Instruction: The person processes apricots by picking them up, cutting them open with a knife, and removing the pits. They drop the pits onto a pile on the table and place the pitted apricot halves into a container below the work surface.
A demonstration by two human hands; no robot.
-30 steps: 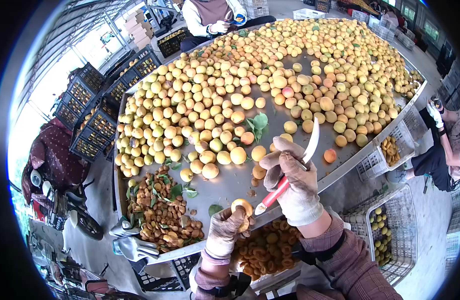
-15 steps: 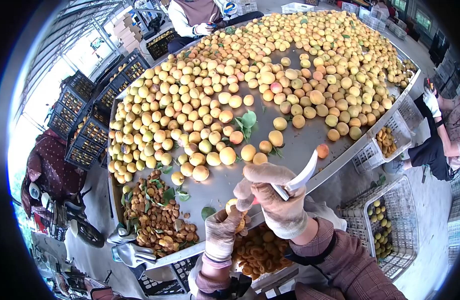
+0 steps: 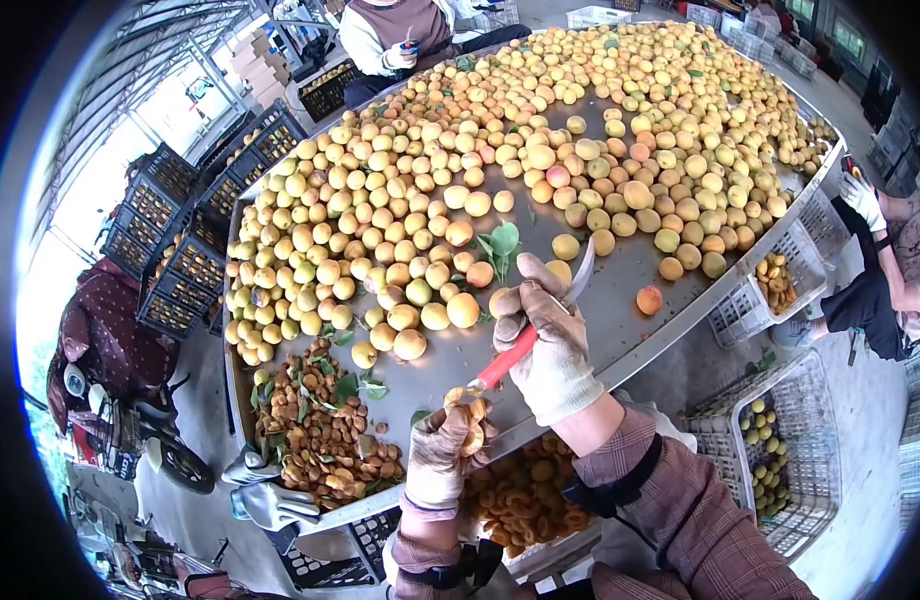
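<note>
In my gloved left hand [image 3: 438, 462] is a cut apricot [image 3: 473, 428], its orange flesh opened up near the table's front edge. My gloved right hand [image 3: 552, 355] is closed around a curved knife [image 3: 508, 360] with a red handle. The knife's pale blade sticks out above the fist, while a small metal tip at the handle's lower end touches or nearly touches the apricot. Whole apricots [image 3: 380, 235] cover much of the metal table [image 3: 600, 335] beyond my hands. Halved apricots [image 3: 525, 505] fill a container below the edge.
Brown pits and scraps [image 3: 325, 435] with leaves lie at the table's front left corner, beside grey gloves [image 3: 275, 505]. Plastic crates [image 3: 820, 470] stand at right, black crates [image 3: 165, 250] at left. Co-workers [image 3: 400, 35] sit at the far side and right.
My right hand has turned, swinging the knife's red handle down toward the fruit and the blade up. The apricot in my left hand now shows spread, cut flesh. The view shifted slightly.
</note>
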